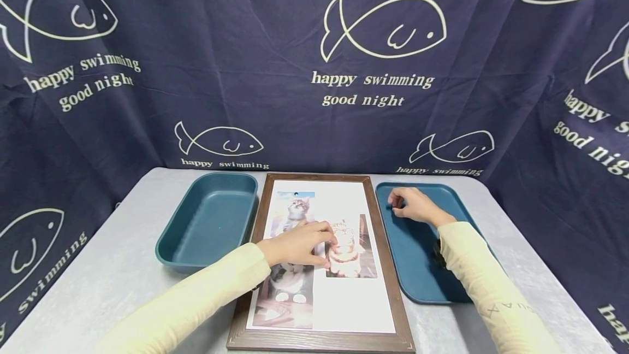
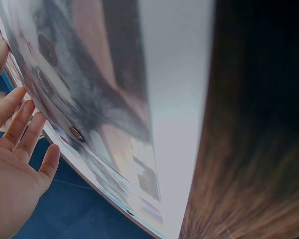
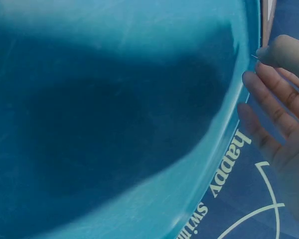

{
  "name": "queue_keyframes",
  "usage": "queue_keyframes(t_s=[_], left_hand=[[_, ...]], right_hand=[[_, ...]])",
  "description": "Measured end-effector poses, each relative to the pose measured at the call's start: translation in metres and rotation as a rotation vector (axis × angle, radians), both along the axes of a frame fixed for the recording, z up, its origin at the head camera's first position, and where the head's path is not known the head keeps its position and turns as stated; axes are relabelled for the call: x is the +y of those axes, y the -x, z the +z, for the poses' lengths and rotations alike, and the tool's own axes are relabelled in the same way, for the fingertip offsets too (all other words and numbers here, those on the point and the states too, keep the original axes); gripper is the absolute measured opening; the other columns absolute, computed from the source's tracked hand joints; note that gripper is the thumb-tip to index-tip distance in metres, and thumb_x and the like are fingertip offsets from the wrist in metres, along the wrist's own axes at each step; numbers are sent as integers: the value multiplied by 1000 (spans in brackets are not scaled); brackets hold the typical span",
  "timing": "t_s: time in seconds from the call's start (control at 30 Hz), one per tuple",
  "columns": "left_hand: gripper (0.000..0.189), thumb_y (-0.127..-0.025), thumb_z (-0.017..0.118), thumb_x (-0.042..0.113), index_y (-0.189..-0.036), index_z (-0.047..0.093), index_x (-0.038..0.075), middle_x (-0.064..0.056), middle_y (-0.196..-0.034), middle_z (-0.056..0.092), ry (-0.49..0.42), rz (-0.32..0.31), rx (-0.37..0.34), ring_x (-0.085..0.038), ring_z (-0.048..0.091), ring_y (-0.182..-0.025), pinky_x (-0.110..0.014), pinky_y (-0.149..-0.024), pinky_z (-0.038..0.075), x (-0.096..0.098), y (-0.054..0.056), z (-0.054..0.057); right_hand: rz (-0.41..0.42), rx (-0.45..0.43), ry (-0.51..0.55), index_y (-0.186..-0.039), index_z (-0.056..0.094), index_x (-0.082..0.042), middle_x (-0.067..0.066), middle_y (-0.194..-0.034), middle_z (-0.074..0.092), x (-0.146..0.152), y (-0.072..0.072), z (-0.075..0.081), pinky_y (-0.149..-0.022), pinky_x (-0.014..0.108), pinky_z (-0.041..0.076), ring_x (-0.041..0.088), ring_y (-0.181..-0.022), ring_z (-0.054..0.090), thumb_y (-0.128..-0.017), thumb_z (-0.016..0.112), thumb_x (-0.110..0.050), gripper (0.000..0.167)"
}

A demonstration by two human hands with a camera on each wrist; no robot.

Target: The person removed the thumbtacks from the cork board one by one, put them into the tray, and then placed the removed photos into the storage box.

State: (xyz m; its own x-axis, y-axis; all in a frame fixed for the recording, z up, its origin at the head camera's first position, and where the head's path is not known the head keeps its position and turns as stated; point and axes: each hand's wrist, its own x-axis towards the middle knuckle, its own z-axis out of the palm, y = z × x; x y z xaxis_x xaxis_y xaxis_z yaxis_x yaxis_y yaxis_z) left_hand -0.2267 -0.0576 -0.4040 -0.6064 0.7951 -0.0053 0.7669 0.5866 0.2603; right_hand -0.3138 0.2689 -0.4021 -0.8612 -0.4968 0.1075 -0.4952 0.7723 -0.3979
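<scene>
My left hand rests on a picture of an orange kitten, its fingers loosely extended over the picture's left side. Beneath that hand and sleeve lies a grey-and-white kitten picture, partly hidden. Small dark round tacks show on it. Both pictures lie on a white board in a brown wooden frame. Over the far part of a blue tray, my right hand pinches a thin, pale pin between thumb and finger; the pin's head is hidden.
A deep teal bin stands left of the frame on the grey table. Small dark things lie in the tray, partly behind the right sleeve. A dark blue fish-print curtain hangs behind the table.
</scene>
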Motion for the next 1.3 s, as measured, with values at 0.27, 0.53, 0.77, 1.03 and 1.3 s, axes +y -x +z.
queue_keyframes(t_s=[0.27, 0.53, 0.77, 1.03, 1.3], left_hand=[[46, -80, 65, 45, -119, 57, 21, 8, -120, 50, 2, 2, -5, -10, 48, -113, -37, -93, 35, 0, -1, 1], [45, -80, 64, 45, -119, 57, 22, 7, -120, 50, -4, -3, -2, -10, 48, -113, -37, -94, 35, -1, 0, 0], [46, -80, 64, 46, -119, 57, 22, 7, -120, 51, -11, -13, 15, -10, 49, -112, -37, -93, 36, -1, 1, -2], [46, -80, 64, 47, -118, 58, 22, 7, -119, 51, -21, -21, 30, -11, 49, -111, -37, -93, 36, -1, 2, -4], [46, -80, 64, 45, -119, 57, 22, 8, -120, 50, -14, -8, 3, -10, 48, -112, -40, -95, 36, -1, 1, -2]], right_hand=[[13, -8, 11, -84, 60, -4, 0, -73, 59, 6, 0, -6, -62, 27, 46, 10, -67, 54, -71, 66, 1, 15], [-3, -27, 14, -84, 60, -4, 1, -74, 59, 10, -2, -8, -62, 28, 45, 11, -68, 53, -72, 65, 2, 15], [-18, -30, 1, -85, 61, -5, 2, -77, 60, 12, -2, -11, -64, 29, 44, 13, -70, 53, -71, 66, 2, 16], [-6, -32, 14, -85, 61, -4, 2, -77, 61, 14, 0, -12, -64, 29, 45, 14, -71, 55, -70, 66, 2, 17], [3, -28, 36, -87, 62, -2, 4, -78, 63, 13, 1, -11, -64, 29, 47, 12, -70, 56, -71, 66, 1, 17]])
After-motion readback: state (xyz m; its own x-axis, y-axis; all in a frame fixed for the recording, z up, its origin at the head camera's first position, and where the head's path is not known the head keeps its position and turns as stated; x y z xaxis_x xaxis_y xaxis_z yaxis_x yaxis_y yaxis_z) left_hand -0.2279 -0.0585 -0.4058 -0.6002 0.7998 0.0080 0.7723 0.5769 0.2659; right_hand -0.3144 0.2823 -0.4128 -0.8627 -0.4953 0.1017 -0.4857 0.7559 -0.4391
